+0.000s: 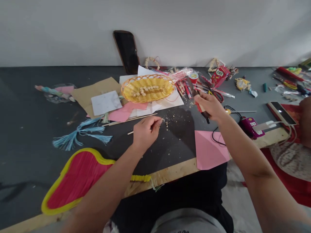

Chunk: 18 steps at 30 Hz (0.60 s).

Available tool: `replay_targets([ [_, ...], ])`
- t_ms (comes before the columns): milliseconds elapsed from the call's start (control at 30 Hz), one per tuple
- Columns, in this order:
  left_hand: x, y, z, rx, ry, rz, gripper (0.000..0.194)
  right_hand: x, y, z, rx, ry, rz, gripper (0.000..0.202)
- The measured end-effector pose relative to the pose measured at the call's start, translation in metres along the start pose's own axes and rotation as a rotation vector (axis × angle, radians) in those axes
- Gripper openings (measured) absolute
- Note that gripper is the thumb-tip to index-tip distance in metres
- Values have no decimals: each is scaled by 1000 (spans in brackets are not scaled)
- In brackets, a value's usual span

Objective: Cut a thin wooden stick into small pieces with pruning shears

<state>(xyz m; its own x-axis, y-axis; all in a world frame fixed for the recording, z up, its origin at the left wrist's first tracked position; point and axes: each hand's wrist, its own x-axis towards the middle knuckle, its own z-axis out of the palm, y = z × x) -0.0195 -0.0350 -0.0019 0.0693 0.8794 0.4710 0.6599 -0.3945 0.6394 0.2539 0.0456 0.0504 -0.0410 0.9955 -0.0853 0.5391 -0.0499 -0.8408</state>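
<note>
My left hand is closed in a pinch just above the dark table. A thin wooden stick pokes out behind it, and its other end is hidden by the fingers. Small pale crumbs lie by the fingertips. Farther right, my right hand is wrapped round the dark and red handle of a knife, held up with its dark blade pointing away from me. The two hands are apart. Beyond my left hand stands a yellow woven basket holding small beige pieces.
A pink sheet overhangs the table's wooden edge. Blue tassels and a red fan-like piece with yellow rim lie left. A phone leans on the wall. Scissors and a purple device are right, near another person's arm.
</note>
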Motion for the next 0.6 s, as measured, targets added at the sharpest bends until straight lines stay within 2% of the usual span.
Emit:
replay_targets([
  [67, 0, 0, -1, 5, -4, -1, 19, -12, -4, 1, 437, -40, 12, 32],
  [133, 0, -1, -2, 14, 15, 9, 19, -23, -8, 11, 686, -84, 47, 38],
  [200, 0, -3, -3, 30, 42, 21, 18, -32, -8, 25, 788, -191, 79, 33],
  [233, 1, -3, -4, 38, 58, 27, 17, -35, -6, 32, 804, -245, 55, 32],
  [300, 1, -5, -5, 47, 89, 38, 16, -38, -1, 43, 804, -273, -71, 38],
  [400, 1, -4, -6, 50, 122, 40, 14, -41, 10, 52, 604, -202, -308, 53],
  [533, 1, 0, -8, 33, 171, -13, 13, -44, 24, 56, -80, -26, -661, 55],
  [600, 1, 3, -10, 8, 206, -48, 14, -47, 27, 60, -329, 12, -767, 54],
])
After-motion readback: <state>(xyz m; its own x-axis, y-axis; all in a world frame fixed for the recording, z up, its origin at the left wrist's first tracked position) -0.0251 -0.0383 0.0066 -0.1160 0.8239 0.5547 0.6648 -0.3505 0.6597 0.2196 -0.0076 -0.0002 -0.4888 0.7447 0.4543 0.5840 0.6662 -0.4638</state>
